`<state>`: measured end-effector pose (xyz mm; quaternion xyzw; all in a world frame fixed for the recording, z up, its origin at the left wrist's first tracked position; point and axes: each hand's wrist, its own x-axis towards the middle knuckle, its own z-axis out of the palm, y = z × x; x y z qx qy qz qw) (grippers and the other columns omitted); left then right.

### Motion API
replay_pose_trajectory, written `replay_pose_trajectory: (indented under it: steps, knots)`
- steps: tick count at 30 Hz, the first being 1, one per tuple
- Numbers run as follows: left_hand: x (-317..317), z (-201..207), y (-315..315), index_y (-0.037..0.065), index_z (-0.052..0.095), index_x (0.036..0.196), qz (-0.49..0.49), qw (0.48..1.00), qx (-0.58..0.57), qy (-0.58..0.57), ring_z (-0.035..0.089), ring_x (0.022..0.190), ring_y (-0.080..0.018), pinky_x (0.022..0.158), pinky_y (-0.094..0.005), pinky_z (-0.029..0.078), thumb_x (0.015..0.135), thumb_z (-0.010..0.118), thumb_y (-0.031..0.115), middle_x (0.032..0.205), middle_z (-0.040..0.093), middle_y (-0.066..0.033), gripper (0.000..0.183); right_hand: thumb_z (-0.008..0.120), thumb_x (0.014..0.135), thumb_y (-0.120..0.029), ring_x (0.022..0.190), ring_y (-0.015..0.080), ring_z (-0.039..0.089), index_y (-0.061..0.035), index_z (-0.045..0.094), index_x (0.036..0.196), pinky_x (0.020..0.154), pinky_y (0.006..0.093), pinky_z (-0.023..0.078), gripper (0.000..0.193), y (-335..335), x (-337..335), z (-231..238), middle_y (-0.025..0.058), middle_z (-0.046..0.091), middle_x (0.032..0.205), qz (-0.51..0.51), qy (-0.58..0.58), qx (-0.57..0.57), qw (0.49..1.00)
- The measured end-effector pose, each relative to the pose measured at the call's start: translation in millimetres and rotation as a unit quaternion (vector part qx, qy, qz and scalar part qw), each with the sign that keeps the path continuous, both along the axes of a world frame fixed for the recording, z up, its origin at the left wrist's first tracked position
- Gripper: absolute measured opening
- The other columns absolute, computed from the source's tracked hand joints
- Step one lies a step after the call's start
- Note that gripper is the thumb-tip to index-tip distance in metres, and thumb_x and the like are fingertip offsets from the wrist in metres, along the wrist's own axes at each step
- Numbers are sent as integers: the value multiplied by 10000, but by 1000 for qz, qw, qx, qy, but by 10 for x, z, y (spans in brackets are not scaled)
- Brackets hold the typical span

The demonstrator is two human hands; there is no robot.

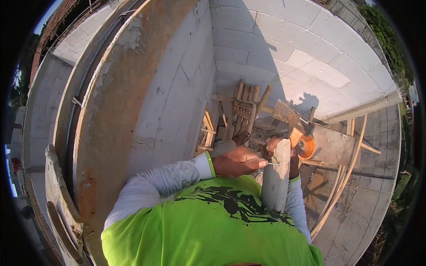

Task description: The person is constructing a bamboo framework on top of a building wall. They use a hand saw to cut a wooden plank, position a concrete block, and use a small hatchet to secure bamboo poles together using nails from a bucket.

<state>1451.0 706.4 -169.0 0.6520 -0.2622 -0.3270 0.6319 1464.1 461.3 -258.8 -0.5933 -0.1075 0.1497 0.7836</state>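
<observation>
My left hand (pixel 237 160) is closed, with thumb and fingers pinching a thin metal nail (pixel 274 164). The nail's tip end reaches the face of a grey, cement-stained board (pixel 276 184). This board stands tilted close against my chest, its upper end pale and rough. Behind it, my right hand (pixel 294 163) is mostly hidden; skin shows along the board's right edge, and what look like fingers show at its upper left. Just beyond that hand sits an orange bucket (pixel 307 148) with something grey inside.
A tall plastered wall edge (pixel 115 102) curves up on my left. Pale block walls (pixel 293 48) meet ahead. Below are wooden poles and boards (pixel 244 106), a wide panel (pixel 335 144) beside the bucket, and long bent poles (pixel 339 186) to the right.
</observation>
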Motion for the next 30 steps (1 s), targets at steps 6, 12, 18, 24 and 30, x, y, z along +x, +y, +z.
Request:
replay_pose_trajectory:
  steps: [6, 12, 18, 24, 30]
  knots:
    - [-90, 31, -327, 38, 446, 668, -71, 997, -34, -6, 365, 533, -110, 518, -316, 358, 1037, 433, 357, 560, 372, -14, 488, 435, 906, -700, 797, 133, 576, -25, 640, 1025, 722, 286, 474, 715, -182, -554, 234, 34, 628, 904, -114, 1, 0, 994]
    - [-151, 80, -423, 39, 438, 663, -129, 990, 7, -59, 397, 526, -136, 534, -336, 372, 1041, 440, 273, 568, 378, -26, 444, 403, 923, -642, 835, 147, 564, 4, 621, 985, 729, 282, 456, 685, -200, -855, 134, 66, 616, 944, -135, 53, 105, 984]
    - [-57, 68, -457, 25, 410, 668, -157, 962, -37, -222, 442, 514, -240, 545, -366, 368, 1031, 447, 244, 575, 389, -81, 425, 512, 945, -389, 728, 135, 561, -3, 635, 914, 639, 272, 452, 406, -208, -840, 304, 51, 609, 847, -145, -16, 119, 982]
    - [-12, -309, -743, 21, 502, 730, -212, 955, -126, -165, 506, 578, -334, 624, -399, 411, 1023, 459, 273, 617, 486, -138, 389, 504, 864, -699, 673, 197, 503, 18, 620, 891, 627, 315, 415, 727, -311, -782, 492, 108, 547, 730, -152, -27, -1, 988]
    - [150, -136, -660, 11, 505, 766, -246, 956, -34, -157, 500, 616, -335, 631, -404, 406, 1031, 437, 303, 656, 476, -154, 400, 536, 865, -674, 654, 195, 504, 10, 621, 884, 597, 314, 418, 690, -362, -897, 440, 114, 560, 737, -205, -9, -49, 977]
